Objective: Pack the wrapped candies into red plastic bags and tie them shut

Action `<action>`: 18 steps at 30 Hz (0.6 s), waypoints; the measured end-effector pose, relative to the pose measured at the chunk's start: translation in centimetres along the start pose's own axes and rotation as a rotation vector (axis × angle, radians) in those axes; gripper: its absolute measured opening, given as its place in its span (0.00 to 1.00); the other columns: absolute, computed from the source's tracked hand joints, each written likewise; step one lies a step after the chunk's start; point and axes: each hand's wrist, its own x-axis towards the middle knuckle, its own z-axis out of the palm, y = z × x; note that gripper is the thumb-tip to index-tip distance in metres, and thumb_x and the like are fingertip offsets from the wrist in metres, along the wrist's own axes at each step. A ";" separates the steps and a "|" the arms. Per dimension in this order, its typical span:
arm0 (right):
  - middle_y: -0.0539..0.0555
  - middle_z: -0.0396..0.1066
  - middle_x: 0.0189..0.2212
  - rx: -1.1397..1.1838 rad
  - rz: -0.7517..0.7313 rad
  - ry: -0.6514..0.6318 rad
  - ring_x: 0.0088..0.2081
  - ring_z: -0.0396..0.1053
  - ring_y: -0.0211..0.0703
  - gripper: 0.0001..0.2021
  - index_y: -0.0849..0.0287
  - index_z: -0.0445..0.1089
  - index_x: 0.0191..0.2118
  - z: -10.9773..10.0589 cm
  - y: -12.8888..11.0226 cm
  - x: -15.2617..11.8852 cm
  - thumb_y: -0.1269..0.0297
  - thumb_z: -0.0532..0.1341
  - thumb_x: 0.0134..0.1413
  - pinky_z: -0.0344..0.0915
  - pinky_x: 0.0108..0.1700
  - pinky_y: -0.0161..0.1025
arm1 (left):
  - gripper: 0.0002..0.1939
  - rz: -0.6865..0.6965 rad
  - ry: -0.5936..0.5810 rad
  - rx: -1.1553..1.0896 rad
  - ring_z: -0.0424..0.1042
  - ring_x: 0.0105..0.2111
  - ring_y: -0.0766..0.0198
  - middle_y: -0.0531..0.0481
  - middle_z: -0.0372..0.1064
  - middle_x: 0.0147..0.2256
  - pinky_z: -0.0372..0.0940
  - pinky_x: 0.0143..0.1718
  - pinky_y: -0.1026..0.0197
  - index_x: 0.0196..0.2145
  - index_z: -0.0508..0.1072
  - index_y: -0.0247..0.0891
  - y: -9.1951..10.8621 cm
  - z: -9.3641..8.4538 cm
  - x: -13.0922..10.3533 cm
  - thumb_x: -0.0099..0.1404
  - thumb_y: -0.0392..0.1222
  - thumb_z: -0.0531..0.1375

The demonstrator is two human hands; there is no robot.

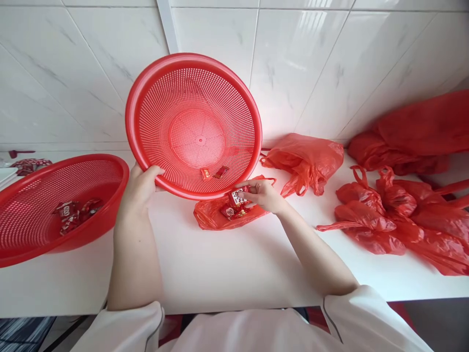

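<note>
My left hand [141,188] grips the rim of a red perforated basket [194,58], which is tilted up with its open side towards me. Two small red wrapped packets [205,174] lie low inside it. Below its lower rim, an open red plastic bag [212,217] rests on the white table [220,269] with red packets in it. My right hand [262,194] is at this bag, its fingers closed on a red and white packet [238,196] at the bag's opening.
At the left stands a second red basket [106,166] with several red packets [69,215]. A red bag [308,159] sits near the tiled wall [293,63]. Tied red bags [381,215] crowd the right side, with more red plastic [421,127] behind them.
</note>
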 end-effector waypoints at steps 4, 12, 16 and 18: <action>0.50 0.74 0.30 -0.064 0.019 -0.060 0.34 0.75 0.43 0.14 0.56 0.71 0.44 0.7 1.2 0.5 0.57 0.64 0.52 0.76 0.36 0.41 | 0.16 -0.021 0.036 0.010 0.71 0.35 0.61 0.47 0.70 0.41 0.72 0.30 0.59 0.40 0.69 0.38 0.0 -0.3 0.2 0.51 0.37 0.62; 0.53 0.77 0.37 -0.753 -0.200 0.339 0.39 0.75 0.45 0.08 0.55 0.72 0.41 0.8 1.5 0.3 0.62 0.57 0.60 0.70 0.43 0.43 | 0.15 -0.003 0.015 0.032 0.69 0.34 0.62 0.48 0.69 0.40 0.69 0.26 0.62 0.41 0.69 0.38 0.0 -0.5 0.1 0.54 0.37 0.61; 0.55 0.76 0.35 -0.859 -0.352 0.474 0.39 0.74 0.46 0.11 0.57 0.71 0.41 0.8 0.3 -0.3 0.61 0.53 0.63 0.69 0.43 0.42 | 0.15 -0.001 -0.056 0.077 0.69 0.34 0.60 0.49 0.68 0.39 0.68 0.26 0.61 0.41 0.70 0.40 0.1 0.3 -0.3 0.53 0.39 0.60; 0.58 0.74 0.42 -0.899 -0.433 0.417 0.47 0.71 0.48 0.13 0.59 0.70 0.45 0.9 0.0 -0.4 0.59 0.52 0.64 0.68 0.48 0.43 | 0.14 -0.013 -0.106 0.098 0.69 0.33 0.59 0.49 0.68 0.36 0.67 0.25 0.61 0.40 0.70 0.41 0.4 1.0 -0.8 0.53 0.39 0.60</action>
